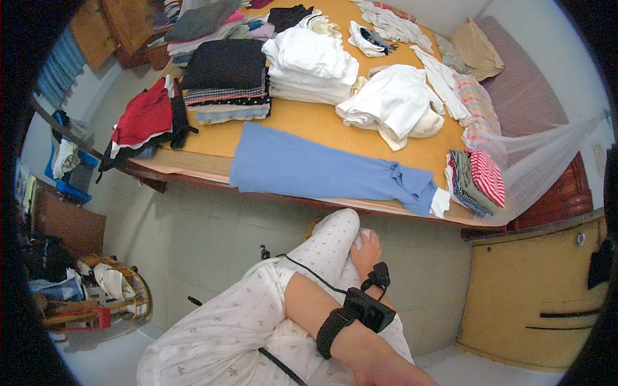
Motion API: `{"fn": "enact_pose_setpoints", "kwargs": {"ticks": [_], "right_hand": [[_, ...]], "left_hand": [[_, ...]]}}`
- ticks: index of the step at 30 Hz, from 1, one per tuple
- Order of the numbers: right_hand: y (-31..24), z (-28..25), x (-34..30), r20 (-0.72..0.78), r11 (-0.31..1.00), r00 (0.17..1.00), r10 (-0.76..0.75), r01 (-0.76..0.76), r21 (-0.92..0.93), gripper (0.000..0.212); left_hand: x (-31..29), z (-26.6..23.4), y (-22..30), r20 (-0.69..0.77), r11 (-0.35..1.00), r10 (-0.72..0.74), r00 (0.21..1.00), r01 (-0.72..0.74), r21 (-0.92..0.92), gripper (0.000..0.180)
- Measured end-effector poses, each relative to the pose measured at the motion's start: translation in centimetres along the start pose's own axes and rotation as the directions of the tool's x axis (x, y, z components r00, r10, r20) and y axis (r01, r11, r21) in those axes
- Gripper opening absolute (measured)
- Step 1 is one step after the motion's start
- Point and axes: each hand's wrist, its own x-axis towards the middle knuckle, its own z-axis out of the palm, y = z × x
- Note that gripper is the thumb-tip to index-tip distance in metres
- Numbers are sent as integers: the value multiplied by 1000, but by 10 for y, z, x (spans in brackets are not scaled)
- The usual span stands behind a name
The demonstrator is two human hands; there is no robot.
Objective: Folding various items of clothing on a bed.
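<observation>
My right hand (pixel 367 251) rests on the patterned white trouser leg (pixel 335 238) near my knee, fingers apart and holding nothing. My left forearm (pixel 315 305) crosses my lap toward the lower right, with a black strap (pixel 331 331) around its wrist. My left hand (pixel 386 372) is at the lower edge, its fingers out of sight. Beyond my knees, a long light-blue garment (pixel 309 164) lies stretched along the bed's front edge, bunched at its right end beside a bit of white cloth (pixel 441 202). Neither visible hand touches it.
On the yellow bed mat (pixel 290 125) stand folded stacks, dark-topped (pixel 225 64) and white (pixel 312 61). A loose white pile (pixel 393 100) lies farther right, striped folded clothes (pixel 483 177) at the right corner. Red cloth (pixel 145 119) hangs at the left edge. A wooden cabinet (pixel 528 296) stands right.
</observation>
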Motion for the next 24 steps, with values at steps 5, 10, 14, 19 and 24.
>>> {"fn": "enact_pose_setpoints", "kwargs": {"ticks": [5,10,14,19,24], "right_hand": [[0,1,0,-3,1000,1000,11,-11,26,48],[3,4,2,-20,1000,1000,1,-1,20,49],[6,5,2,-12,1000,1000,-5,5,6,49],[3,6,0,-31,1000,999,-23,23,-18,48],[2,4,1,-24,1000,999,-29,29,-4,48]], "left_hand": [[1,3,2,-24,999,29,999,-29,26,65],[-1,28,13,-81,990,42,996,-52,-129,66],[1,-8,2,92,996,43,995,-35,-86,66],[1,18,9,7,991,69,998,-68,-114,64],[-1,19,10,16,996,15,1000,-13,-87,66]]}}
